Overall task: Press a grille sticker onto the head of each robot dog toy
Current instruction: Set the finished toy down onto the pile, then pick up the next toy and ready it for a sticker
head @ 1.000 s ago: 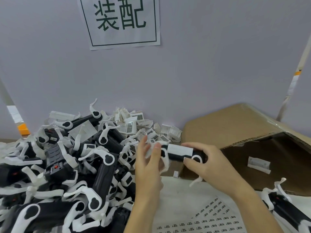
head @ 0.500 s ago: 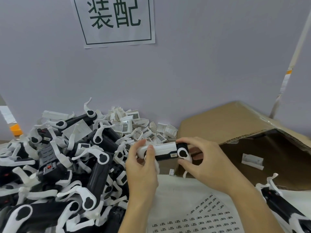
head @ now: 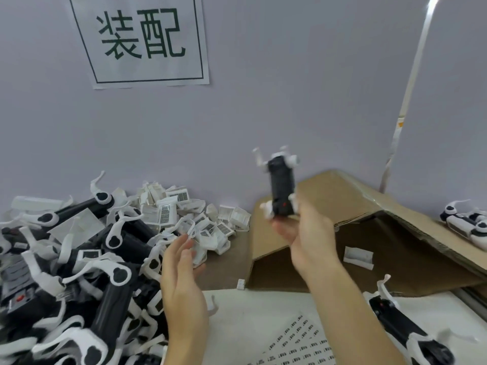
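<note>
While left hand hangs open, toy stands atop right hand fingertips.

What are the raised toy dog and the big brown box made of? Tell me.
Toy dog: likely molded plastic, with a smooth black body and white legs; motion blur hides finer detail. Box: corrugated cardboard, matte brown, with creased flaps and a raw edge.

Cardboard box at the right – toy pile to its left, sticker sheet before it, wall sign above-left, one toy held over it.
</note>
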Demonstrator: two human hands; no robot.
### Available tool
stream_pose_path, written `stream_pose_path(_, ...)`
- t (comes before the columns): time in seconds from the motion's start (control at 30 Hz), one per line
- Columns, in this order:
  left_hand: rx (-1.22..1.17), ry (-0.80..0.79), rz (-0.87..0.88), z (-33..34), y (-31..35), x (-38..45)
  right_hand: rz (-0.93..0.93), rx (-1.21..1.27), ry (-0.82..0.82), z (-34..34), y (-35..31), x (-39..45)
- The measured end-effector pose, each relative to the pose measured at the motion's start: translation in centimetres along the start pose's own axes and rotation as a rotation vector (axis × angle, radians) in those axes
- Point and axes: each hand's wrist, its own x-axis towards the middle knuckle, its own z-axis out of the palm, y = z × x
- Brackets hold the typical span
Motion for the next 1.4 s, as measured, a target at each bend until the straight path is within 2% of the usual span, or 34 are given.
stream_pose_path(0.1, -0.002, -0.036, -0.025, -0.1, 0.0, 0.0, -0.087, 0.221, 0.179, 1.1, -3.9, 1.9)
stream_pose_path(0.17, 0.002, -0.064, -0.041, -0.1, 0.0, 0.0, -0.133, 0.314, 0.172, 0.9, -5.3, 3.1)
stream_pose_path(0.23, -0.002, -0.097, -0.050, 0.0, 0.2, -0.2, -0.149, 0.306, 0.117, 0.3, -5.2, 3.3)
stream_pose_path(0.37, 0.044, -0.138, -0.084, 0.1, 0.5, -0.4, -0.044, 0.047, 0.030, -0.4, -0.1, 1.2)
stream_pose_path(0.5, 0.160, -0.161, -0.130, 0.3, 0.6, -0.4, -0.012, -0.516, -0.171, -1.8, 6.3, -1.0)
stream_pose_path(0.6, 0.302, -0.204, -0.117, 0.1, 0.2, -0.4, -0.038, -0.809, -0.285, -3.5, 10.2, -2.0)
stream_pose_path(0.73, 0.443, -0.231, -0.095, -0.3, -0.6, -0.2, -0.060, -0.933, -0.354, -5.2, 13.0, -2.7)
stream_pose_path(1.03, 0.732, -0.375, 0.016, 0.1, 0.2, -1.6, -0.104, -0.913, -0.385, -5.7, 13.2, -2.3)
stream_pose_path(1.23, 1.158, -0.508, 0.238, 0.0, 2.8, -3.7, -0.128, -0.924, -0.408, -5.8, 12.7, -2.4)
stream_pose_path(1.3, 1.368, -0.561, 0.222, -0.9, 3.8, -3.7, -0.082, -0.908, -0.367, -5.8, 12.9, -2.3)
stream_pose_path(1.4, 1.660, -0.701, 0.111, -2.3, 4.9, -2.5, -0.066, -0.901, -0.349, -5.9, 13.3, -2.4)
